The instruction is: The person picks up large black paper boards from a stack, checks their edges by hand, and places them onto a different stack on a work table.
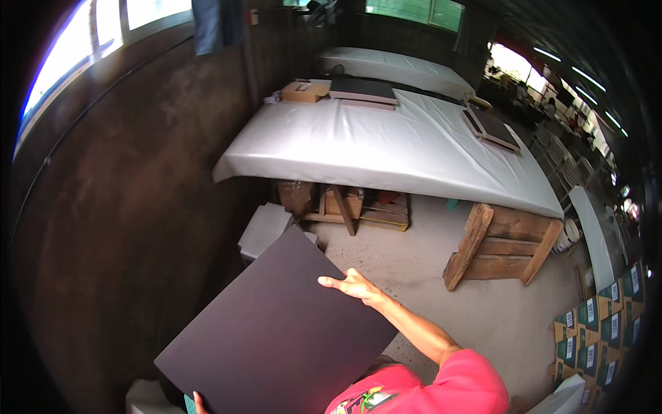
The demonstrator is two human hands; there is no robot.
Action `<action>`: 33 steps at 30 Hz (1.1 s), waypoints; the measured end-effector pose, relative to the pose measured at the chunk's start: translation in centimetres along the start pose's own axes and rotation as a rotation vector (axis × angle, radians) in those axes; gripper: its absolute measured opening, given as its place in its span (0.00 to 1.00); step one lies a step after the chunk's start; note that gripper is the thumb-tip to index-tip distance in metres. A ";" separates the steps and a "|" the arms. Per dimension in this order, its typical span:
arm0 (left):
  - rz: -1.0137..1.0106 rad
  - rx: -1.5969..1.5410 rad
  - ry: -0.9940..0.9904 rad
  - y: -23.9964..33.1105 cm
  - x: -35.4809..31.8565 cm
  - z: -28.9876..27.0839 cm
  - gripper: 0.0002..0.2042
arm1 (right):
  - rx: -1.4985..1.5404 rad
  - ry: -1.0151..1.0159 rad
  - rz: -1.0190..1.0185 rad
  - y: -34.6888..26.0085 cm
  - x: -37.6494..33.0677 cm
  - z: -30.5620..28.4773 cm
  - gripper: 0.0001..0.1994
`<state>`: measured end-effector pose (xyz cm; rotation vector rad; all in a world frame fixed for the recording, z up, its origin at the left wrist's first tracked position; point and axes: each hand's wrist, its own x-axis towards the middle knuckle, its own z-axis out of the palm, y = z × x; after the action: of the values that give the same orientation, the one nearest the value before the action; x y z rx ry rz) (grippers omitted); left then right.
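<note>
A large dark board (276,334) fills the view at 7 o'clock. The right hand (350,283) lies flat on its upper edge with fingers spread, not gripping; the left hand (200,402) barely shows at the bottom edge, its hold unclear. So loosely steadied, the board could slide and strike the concrete floor (427,276). At 12 o'clock, an open cardboard box (304,90) sits on the white-covered surface (386,148), contents unseen.
</note>
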<state>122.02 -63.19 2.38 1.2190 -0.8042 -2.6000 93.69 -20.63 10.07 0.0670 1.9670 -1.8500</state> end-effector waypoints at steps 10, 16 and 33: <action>-0.086 0.562 -0.525 -8.2 17.9 32.3 0.27 | -0.069 0.437 0.202 2.4 5.8 -25.9 0.33; -0.173 0.772 -0.608 -11.6 28.7 50.5 0.28 | 0.085 0.622 0.360 0.1 12.6 -33.2 0.43; -0.444 1.188 -0.880 -20.5 57.5 104.3 0.34 | 0.544 0.977 0.402 -8.0 43.0 -51.6 0.51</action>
<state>7.64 -24.54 7.83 0.1949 -2.7579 -2.9718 37.88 16.96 3.42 1.6549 1.6402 -2.1833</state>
